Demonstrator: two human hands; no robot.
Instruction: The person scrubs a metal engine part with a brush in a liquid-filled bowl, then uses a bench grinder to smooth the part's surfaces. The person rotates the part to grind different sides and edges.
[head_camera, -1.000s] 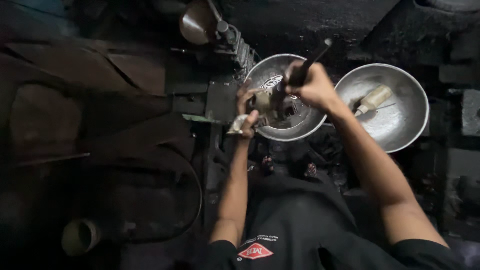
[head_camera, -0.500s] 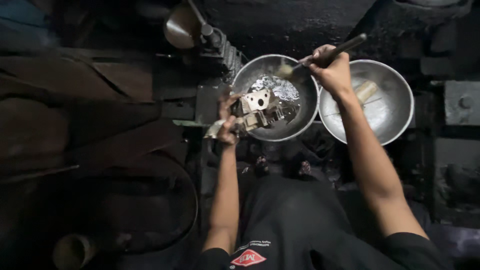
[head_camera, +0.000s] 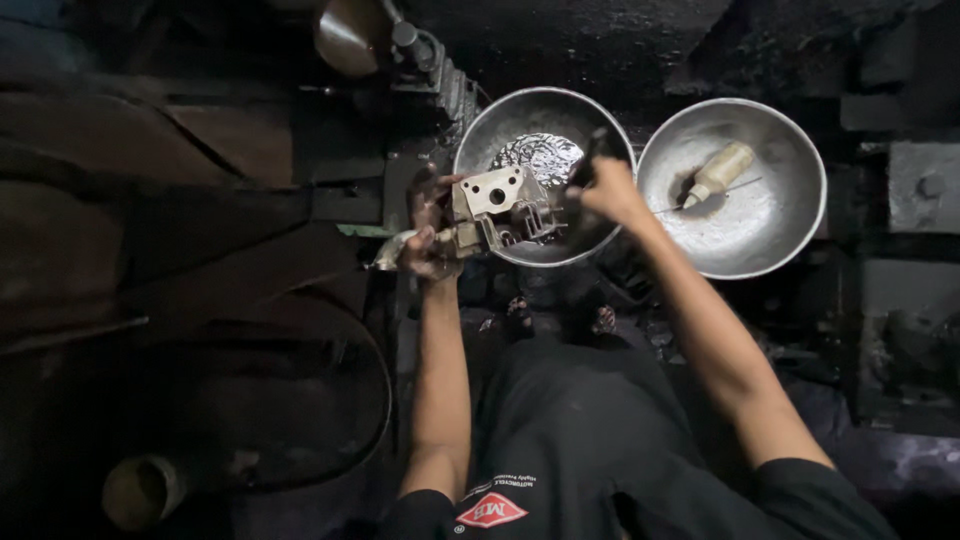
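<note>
left hand (head_camera: 428, 232) is clamping the metal engine part (head_camera: 497, 208) over the steel bowl (head_camera: 480, 130) (catching drips, probably) | right hand (head_camera: 603, 190) is gripping a brush (head_camera: 584, 160), scrubbing it

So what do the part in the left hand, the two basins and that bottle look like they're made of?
Engine part: probably cast aluminium, dull pale grey with bored holes. Left basin and right basin: thin sheet metal, steel or aluminium, shiny with scuffed glare. Bottle: likely cream-coloured plastic, matte. The left hand grips the part.

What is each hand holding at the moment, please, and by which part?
Left hand grips the metal engine part by its left end; right hand holds a dark brush by its handle.
</note>
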